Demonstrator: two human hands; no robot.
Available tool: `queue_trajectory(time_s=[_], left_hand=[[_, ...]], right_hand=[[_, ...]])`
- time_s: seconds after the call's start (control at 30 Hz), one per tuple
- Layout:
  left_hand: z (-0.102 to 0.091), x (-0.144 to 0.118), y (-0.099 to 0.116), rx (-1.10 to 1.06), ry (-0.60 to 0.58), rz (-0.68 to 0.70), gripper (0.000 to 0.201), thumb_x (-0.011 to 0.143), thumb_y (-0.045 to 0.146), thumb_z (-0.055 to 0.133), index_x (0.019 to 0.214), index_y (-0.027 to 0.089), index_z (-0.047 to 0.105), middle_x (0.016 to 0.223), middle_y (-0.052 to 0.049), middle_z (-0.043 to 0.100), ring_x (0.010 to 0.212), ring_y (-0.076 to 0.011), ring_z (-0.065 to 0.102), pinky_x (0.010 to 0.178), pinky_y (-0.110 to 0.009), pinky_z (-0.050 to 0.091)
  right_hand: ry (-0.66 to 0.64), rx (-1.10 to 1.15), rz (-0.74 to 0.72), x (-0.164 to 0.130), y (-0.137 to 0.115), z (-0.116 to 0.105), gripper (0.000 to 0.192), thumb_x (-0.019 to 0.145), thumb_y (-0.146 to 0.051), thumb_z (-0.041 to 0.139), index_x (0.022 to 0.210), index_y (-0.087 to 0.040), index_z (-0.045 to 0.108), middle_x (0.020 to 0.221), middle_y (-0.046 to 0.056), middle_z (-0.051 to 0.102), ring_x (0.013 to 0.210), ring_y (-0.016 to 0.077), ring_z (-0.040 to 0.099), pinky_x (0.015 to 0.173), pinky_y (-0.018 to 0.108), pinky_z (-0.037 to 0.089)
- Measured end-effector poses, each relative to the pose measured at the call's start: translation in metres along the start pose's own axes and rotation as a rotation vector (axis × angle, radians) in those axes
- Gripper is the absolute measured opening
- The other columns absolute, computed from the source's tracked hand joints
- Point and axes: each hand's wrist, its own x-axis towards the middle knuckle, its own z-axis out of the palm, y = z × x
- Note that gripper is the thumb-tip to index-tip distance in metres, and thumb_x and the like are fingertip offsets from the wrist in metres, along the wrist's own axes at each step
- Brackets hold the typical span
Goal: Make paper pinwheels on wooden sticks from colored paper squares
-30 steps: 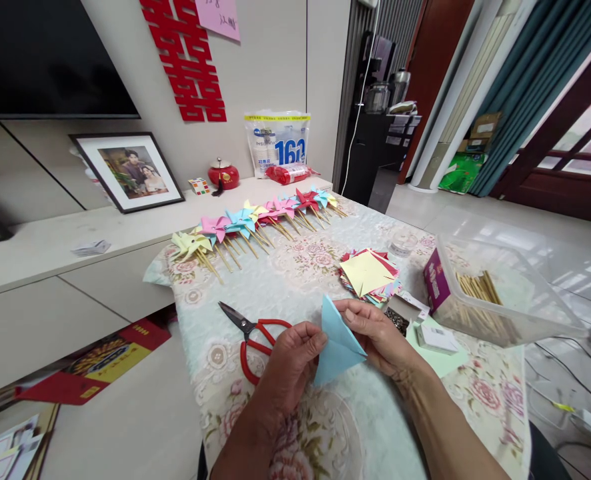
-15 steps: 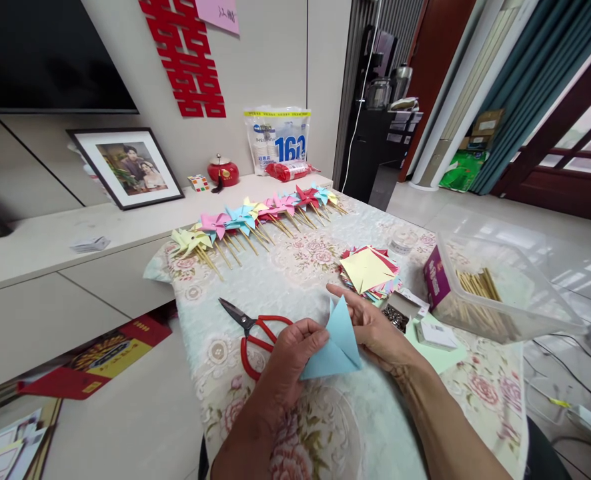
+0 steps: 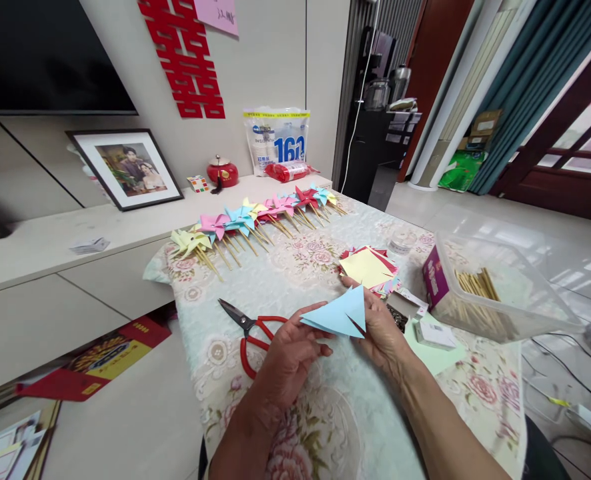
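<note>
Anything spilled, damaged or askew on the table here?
Nothing looks spilled or damaged. Only the stack of colored paper squares, beyond the right hand, looks askew: its sheets lie turned at different angles, corners jutting out.

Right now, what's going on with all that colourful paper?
Someone is handling a folded blue paper, slit at one end: the left hand is at its left point, and the right hand holds its right edge. Red-handled scissors lie on the table beside the left hand. Paper pinwheels lie in a row towards the far side, and a stack of paper squares sits just past the right hand.
</note>
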Motion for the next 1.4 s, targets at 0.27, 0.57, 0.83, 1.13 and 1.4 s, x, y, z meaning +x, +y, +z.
queue_trajectory(time_s=[0.27, 0.57, 0.83, 1.13, 1.4], left_hand=[[0.007, 0.001, -0.004, 0.117, 0.072, 0.087, 0.058, 0.058, 0.016, 0.087, 0.114, 0.018, 0.073, 0.089, -0.004, 0.073, 0.071, -0.0138, 0.058, 0.063, -0.024, 0.045], [0.004, 0.006, -0.009, 0.04, 0.3, 0.21, 0.036, 0.054, 0.03, 0.093, 0.082, 0.016, 0.075, 0.075, -0.002, 0.073, 0.07, -0.0155, 0.064, 0.07, -0.027, 0.05], [0.014, 0.002, -0.002, 0.045, 0.23, 0.198, 0.04, 0.062, 0.03, 0.087, 0.096, 0.012, 0.077, 0.089, -0.01, 0.079, 0.087, -0.0284, 0.072, 0.078, -0.037, 0.055], [0.006, 0.0, -0.008, 0.114, 0.224, 0.146, 0.039, 0.062, 0.031, 0.088, 0.094, 0.013, 0.077, 0.087, -0.01, 0.079, 0.085, -0.0279, 0.072, 0.079, -0.036, 0.055], [0.006, -0.001, -0.005, 0.011, 0.242, 0.078, 0.035, 0.069, 0.041, 0.083, 0.09, 0.014, 0.072, 0.082, -0.007, 0.076, 0.081, -0.0252, 0.072, 0.073, -0.033, 0.055]], right_hand=[[-0.049, -0.055, -0.006, -0.003, 0.012, 0.006, 0.104, 0.049, -0.011, 0.087, 0.145, -0.017, 0.047, 0.058, -0.01, 0.06, 0.047, 0.0104, 0.052, 0.05, 0.023, 0.042], [-0.195, -0.054, 0.072, -0.01, 0.013, 0.01, 0.109, 0.05, -0.017, 0.092, 0.146, -0.017, 0.041, 0.079, -0.001, 0.075, 0.072, 0.0179, 0.069, 0.074, 0.03, 0.051], [-0.195, -0.16, -0.101, -0.008, -0.006, -0.005, 0.075, 0.06, -0.026, 0.092, 0.128, -0.021, 0.062, 0.096, 0.004, 0.073, 0.087, 0.0202, 0.066, 0.08, 0.032, 0.049], [-0.293, -0.363, -0.053, -0.006, 0.0, -0.013, 0.077, 0.066, -0.024, 0.089, 0.136, -0.022, 0.057, 0.084, 0.001, 0.073, 0.074, 0.0197, 0.067, 0.069, 0.032, 0.05], [-0.221, -0.23, 0.008, -0.005, 0.003, -0.008, 0.077, 0.06, -0.022, 0.091, 0.13, -0.018, 0.06, 0.092, 0.006, 0.08, 0.08, 0.0255, 0.074, 0.076, 0.038, 0.053]])
